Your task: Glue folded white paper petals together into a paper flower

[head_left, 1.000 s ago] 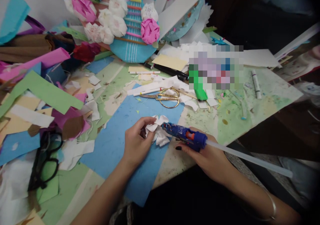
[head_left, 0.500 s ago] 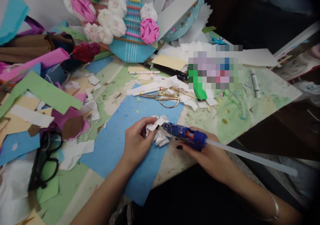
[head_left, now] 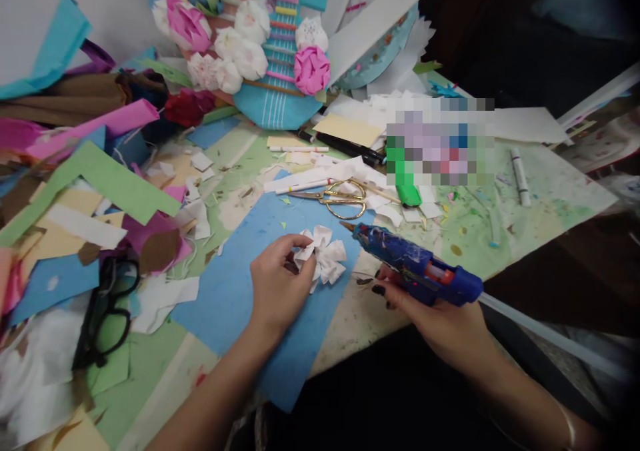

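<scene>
My left hand (head_left: 276, 283) pinches a small white paper flower (head_left: 323, 253) that rests on a blue paper sheet (head_left: 250, 297). My right hand (head_left: 435, 314) grips a blue glue gun (head_left: 415, 265) with a clear glue stick (head_left: 550, 334) trailing from its back. The gun's nozzle points up and left, a short way to the right of the flower and clear of it.
Gold scissors (head_left: 333, 197), pens and white paper scraps lie just beyond the blue sheet. A green object (head_left: 407, 187) and a marker (head_left: 520, 177) sit further right. Black glasses (head_left: 107, 307) lie at left among coloured paper offcuts. Paper flowers (head_left: 240, 37) on a blue craft piece stand at the back.
My right hand has drawn the glue gun back to the right, off the flower. My left hand still holds the flower. The view has shifted slightly.
</scene>
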A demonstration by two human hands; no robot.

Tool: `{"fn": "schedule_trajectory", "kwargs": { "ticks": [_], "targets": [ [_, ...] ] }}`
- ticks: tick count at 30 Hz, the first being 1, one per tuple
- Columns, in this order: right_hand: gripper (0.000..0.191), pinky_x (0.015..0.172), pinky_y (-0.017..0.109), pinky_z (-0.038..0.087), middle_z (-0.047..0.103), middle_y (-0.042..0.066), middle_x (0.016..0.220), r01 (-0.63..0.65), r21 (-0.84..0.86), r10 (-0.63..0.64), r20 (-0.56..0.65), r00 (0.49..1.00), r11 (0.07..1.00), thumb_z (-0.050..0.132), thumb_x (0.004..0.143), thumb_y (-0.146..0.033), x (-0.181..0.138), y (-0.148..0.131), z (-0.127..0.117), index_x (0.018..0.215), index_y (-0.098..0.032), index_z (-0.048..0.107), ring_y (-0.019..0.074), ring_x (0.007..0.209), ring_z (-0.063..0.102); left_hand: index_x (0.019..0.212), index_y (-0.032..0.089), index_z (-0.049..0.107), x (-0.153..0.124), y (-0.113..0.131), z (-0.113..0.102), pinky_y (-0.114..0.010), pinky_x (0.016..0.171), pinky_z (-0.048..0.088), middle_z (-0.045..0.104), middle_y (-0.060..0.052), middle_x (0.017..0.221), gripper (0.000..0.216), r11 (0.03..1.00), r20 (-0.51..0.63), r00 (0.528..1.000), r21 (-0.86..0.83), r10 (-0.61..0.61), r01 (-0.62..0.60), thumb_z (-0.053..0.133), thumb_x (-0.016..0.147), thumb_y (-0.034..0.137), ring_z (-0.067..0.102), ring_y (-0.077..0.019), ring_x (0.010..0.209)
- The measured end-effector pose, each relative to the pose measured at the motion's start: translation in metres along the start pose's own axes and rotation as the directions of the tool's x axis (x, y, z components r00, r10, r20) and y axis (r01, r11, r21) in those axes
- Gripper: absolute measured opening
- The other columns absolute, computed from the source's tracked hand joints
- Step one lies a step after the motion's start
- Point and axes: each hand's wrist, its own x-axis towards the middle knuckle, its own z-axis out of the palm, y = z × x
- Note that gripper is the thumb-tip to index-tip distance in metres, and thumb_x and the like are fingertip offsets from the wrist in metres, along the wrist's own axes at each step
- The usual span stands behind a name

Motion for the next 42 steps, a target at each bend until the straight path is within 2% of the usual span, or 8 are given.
{"fn": "schedule_trajectory", "kwargs": {
  "ticks": [4,9,20,27,32,34,38,42],
  "targets": [
    [0.018,0.066,0.030,0.058,0.071,0.003,0.079,0.005,0.034,-0.005,-0.021,1.000,0.999,0.070,0.075,-0.033,0.013,-0.002,0.020,0.084,-0.019,0.062,0.0183,0.070,0.069,0.083,0.018,0.063,0.000,0.008,-0.005,-0.023,0.052,0.040,0.067,0.000,0.074,0.013,0.988,0.031,0.999,0.149,0.023,-0.027,0.055,0.073,0.017,0.055,-0.0117,0.052],
    [0.019,0.070,0.036,0.056,0.071,0.002,0.079,0.031,-0.152,-0.032,-0.008,0.999,0.988,0.072,0.073,-0.030,0.030,0.009,0.038,0.086,-0.021,0.061,0.0205,0.071,0.068,0.078,0.019,0.057,-0.002,0.014,-0.011,-0.024,0.052,0.040,0.066,-0.001,0.074,0.005,0.972,0.120,0.993,0.231,0.022,-0.049,0.055,0.074,0.018,0.060,-0.0144,0.057],
    [0.008,0.059,0.028,0.044,0.067,0.000,0.073,0.222,-0.344,-0.200,0.099,0.975,0.912,0.061,0.077,-0.020,0.042,0.001,0.046,0.082,-0.023,0.056,0.0186,0.066,0.063,0.071,0.019,0.059,-0.003,0.015,-0.023,-0.027,0.055,0.041,0.068,-0.002,0.072,0.002,0.946,0.172,0.981,0.323,-0.092,0.032,0.059,0.071,0.021,0.063,-0.0191,0.062],
    [0.008,0.061,0.029,0.046,0.068,0.002,0.076,0.281,-0.312,-0.255,0.122,0.959,0.908,0.060,0.078,-0.022,0.054,-0.001,0.046,0.085,-0.023,0.057,0.0202,0.069,0.064,0.110,0.020,0.067,0.013,0.016,-0.027,-0.029,0.058,0.047,0.073,-0.005,0.085,0.040,0.956,0.222,0.975,0.290,-0.017,-0.049,0.062,0.070,0.024,0.062,-0.0175,0.057],
    [0.010,0.063,0.031,0.046,0.068,0.002,0.079,0.325,-0.329,-0.303,0.119,0.946,0.887,0.059,0.078,-0.020,0.059,0.001,0.045,0.087,-0.023,0.058,0.0212,0.073,0.064,0.139,0.021,0.044,0.020,0.016,-0.028,-0.026,0.054,0.046,0.073,-0.002,0.083,0.073,0.969,0.199,0.980,0.245,-0.021,-0.029,0.062,0.069,0.025,0.059,-0.0149,0.050],
    [0.010,0.064,0.031,0.047,0.068,0.002,0.079,0.326,-0.323,-0.303,0.122,0.945,0.889,0.059,0.079,-0.021,0.060,0.001,0.045,0.088,-0.024,0.058,0.0215,0.074,0.064,0.134,0.020,0.047,0.020,0.017,-0.028,-0.026,0.051,0.045,0.072,-0.002,0.081,0.068,0.970,0.207,0.978,0.241,-0.026,-0.025,0.063,0.068,0.027,0.059,-0.0151,0.049],
    [0.007,0.064,0.032,0.048,0.067,0.002,0.078,0.319,-0.319,-0.288,0.141,0.947,0.892,0.060,0.079,-0.022,0.060,0.003,0.045,0.085,-0.024,0.057,0.0212,0.073,0.064,0.097,0.020,0.068,0.023,0.017,-0.028,-0.027,0.055,0.045,0.072,-0.004,0.082,0.028,0.943,0.256,0.965,0.305,0.052,-0.132,0.061,0.070,0.026,0.059,-0.0154,0.053],
    [0.009,0.066,0.032,0.048,0.066,0.002,0.079,0.368,-0.352,-0.342,0.136,0.930,0.861,0.062,0.078,-0.022,0.062,0.005,0.044,0.081,-0.023,0.054,0.0205,0.075,0.062,0.085,0.019,0.071,0.028,0.014,-0.026,-0.026,0.056,0.046,0.072,-0.002,0.078,0.020,0.968,0.243,0.968,0.224,0.058,-0.115,0.058,0.069,0.019,0.060,-0.0146,0.055]
  ]
}}
